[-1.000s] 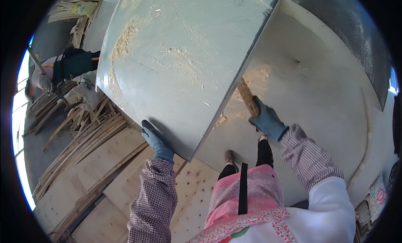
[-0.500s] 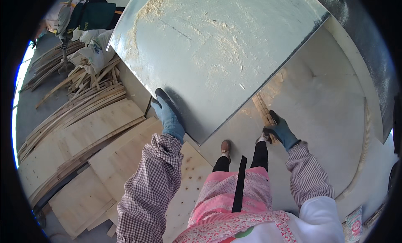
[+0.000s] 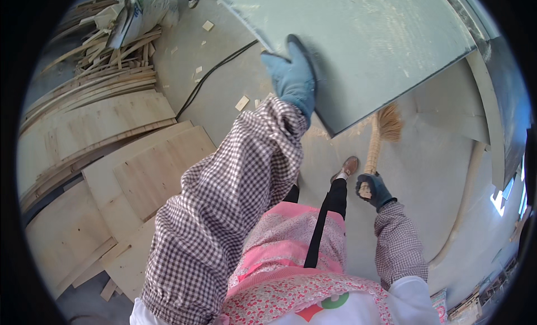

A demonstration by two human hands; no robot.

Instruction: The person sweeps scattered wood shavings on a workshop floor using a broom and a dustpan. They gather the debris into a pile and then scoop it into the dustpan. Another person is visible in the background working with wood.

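Note:
My right hand (image 3: 379,192), in a blue glove with dark coating, is closed round the handle end of a short straw hand broom (image 3: 373,147). Its bristles fan out beside the near edge of a smooth grey-green tabletop (image 3: 386,45), and the handle points back toward me. My left hand (image 3: 295,76), gloved the same way, lies against the table's left edge near its front corner. The left thumb is spread from the fingers, and I see nothing held there. Faint dusty marks show on the tabletop.
Stacked plywood sheets (image 3: 162,171) lie at the left, with long wood strips (image 3: 106,81) and white sacks (image 3: 154,12) behind. A black cable (image 3: 215,70) crosses the floor beside small wood scraps (image 3: 242,103). A curved pale hose or pipe (image 3: 467,205) runs at the right.
The table corner now appears further right and higher in view, and its loose sawdust is less visible. My left hand appears further right along the edge. The broom's bristles have come into sight.

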